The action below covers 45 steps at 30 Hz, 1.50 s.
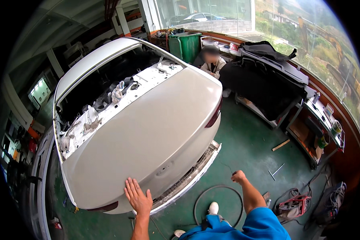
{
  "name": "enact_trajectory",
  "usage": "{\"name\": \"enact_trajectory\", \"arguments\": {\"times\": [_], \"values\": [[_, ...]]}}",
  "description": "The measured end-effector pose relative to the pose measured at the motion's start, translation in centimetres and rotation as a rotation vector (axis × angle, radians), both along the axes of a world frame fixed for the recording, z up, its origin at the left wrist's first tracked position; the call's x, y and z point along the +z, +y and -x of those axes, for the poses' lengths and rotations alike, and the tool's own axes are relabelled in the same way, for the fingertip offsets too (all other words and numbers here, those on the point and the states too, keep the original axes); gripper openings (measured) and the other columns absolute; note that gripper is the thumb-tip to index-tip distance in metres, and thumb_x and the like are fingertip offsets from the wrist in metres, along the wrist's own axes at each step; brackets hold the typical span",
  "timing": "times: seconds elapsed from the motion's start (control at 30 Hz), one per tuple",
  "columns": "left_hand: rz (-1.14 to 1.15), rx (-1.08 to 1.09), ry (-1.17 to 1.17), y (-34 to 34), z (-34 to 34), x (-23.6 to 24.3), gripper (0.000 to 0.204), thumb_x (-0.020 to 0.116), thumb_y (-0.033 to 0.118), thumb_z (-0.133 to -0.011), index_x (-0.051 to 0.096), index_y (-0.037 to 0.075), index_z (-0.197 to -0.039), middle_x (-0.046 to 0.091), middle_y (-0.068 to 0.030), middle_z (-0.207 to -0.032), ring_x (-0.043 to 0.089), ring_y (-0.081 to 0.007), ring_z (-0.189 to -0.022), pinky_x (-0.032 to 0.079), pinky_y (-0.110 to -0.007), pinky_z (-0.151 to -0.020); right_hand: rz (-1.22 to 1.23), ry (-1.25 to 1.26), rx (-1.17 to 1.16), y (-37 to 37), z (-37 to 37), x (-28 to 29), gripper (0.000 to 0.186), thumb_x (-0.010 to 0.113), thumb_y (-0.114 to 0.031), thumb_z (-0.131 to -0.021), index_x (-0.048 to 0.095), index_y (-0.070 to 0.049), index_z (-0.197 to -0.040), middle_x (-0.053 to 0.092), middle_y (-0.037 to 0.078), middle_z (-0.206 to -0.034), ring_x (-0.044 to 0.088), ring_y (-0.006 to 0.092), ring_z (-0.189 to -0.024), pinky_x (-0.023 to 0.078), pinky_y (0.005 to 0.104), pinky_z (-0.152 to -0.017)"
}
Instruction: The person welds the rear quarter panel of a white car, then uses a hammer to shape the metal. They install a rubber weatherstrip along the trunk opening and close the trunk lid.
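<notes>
My left hand (138, 196) lies flat with its fingers spread on the near left edge of a beige car trunk lid (148, 124). The lid is closed on a car body (104, 50) whose rear window is out, leaving a white metal shelf with cloths (118, 92) on it. Below the lid the rear bumper is off, and a bare white sill (206, 161) shows. Out to the right, clear of the car, my right hand (238, 177) is closed. What looks like a thin dark wire (225, 164) trails from its fingers above the green floor.
A person (213, 64) crouches beyond the car's far right corner, beside a black-covered rack (260, 86). A tool cart (314, 120) stands at the right. On the floor lie a hose loop (195, 208), a T-handle tool (276, 172), a wooden stick (281, 145) and a red-framed machine (294, 206).
</notes>
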<state>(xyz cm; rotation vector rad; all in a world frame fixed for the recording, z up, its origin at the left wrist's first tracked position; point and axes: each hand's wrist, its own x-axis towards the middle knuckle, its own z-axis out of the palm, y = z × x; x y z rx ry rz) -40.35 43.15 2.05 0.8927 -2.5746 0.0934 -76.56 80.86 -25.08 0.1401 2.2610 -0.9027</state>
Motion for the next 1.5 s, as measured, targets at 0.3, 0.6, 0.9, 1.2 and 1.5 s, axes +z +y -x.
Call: {"name": "enact_trajectory", "arguments": {"times": [0.3, 0.6, 0.9, 1.2, 1.5], "values": [[-0.007, 0.138, -0.011, -1.2, -2.6, -1.0, 0.092, 0.075, 0.027, -0.083, 0.032, -0.007, -0.156, 0.026, -0.0256, -0.167, 0.020, -0.0398, -0.157, 0.013, -0.057, -0.126, -0.219, 0.508, 0.281, -8.6, -0.9, 3.5, 0.042, 0.075, -0.020, -0.083, 0.069, -0.007, -0.123, 0.069, 0.020, -0.126, 0.067, 0.0368, -0.117, 0.055, 0.0474, -0.096], [-0.064, -0.074, 0.257, 0.6, -2.3, -1.9, 0.068, 0.067, 0.014, -0.090, 0.044, -0.002, -0.152, 0.035, -0.0202, -0.164, 0.031, -0.0356, -0.154, 0.029, -0.052, -0.123, 0.813, 1.253, 0.686, -28.8, -15.5, 31.7, 0.024, 0.068, 0.000, -0.091, 0.067, -0.002, -0.115, 0.068, 0.017, -0.112, 0.065, 0.0380, -0.104, 0.052, 0.0445, -0.090], [-1.259, 0.533, 0.031, 13.2, -29.2, -32.5, 0.057, 0.067, 0.041, -0.092, 0.063, 0.001, -0.132, 0.070, -0.0237, -0.122, 0.068, -0.0417, -0.109, 0.055, -0.051, -0.093, 0.631, 1.389, 0.912, -38.0, -22.5, 30.0, 0.025, 0.067, -0.015, -0.094, 0.067, -0.006, -0.118, 0.067, 0.010, -0.128, 0.061, 0.0356, -0.115, 0.050, 0.0448, -0.097], [-1.539, 1.375, -0.128, 31.0, -58.2, -39.9, 0.048, 0.068, 0.035, -0.086, 0.071, -0.002, -0.117, 0.069, -0.0250, -0.126, 0.067, -0.0386, -0.120, 0.055, -0.047, -0.101, 0.478, 1.519, 0.879, -38.6, -22.3, 27.8, 0.028, 0.053, -0.015, -0.102, 0.067, -0.002, -0.123, 0.065, 0.016, -0.134, 0.061, 0.0379, -0.121, 0.048, 0.0451, -0.103], [-0.941, 0.703, -0.046, 11.2, -51.0, -46.3, 0.034, 0.055, 0.038, -0.100, 0.074, 0.010, -0.105, 0.073, -0.0166, -0.105, 0.070, -0.0378, -0.099, 0.055, -0.055, -0.083, 0.395, 1.473, 0.923, -41.1, -23.6, 27.0, 0.039, 0.044, -0.020, -0.105, 0.062, -0.003, -0.134, 0.061, 0.016, -0.141, 0.055, 0.0378, -0.130, 0.042, 0.0447, -0.111]]}}
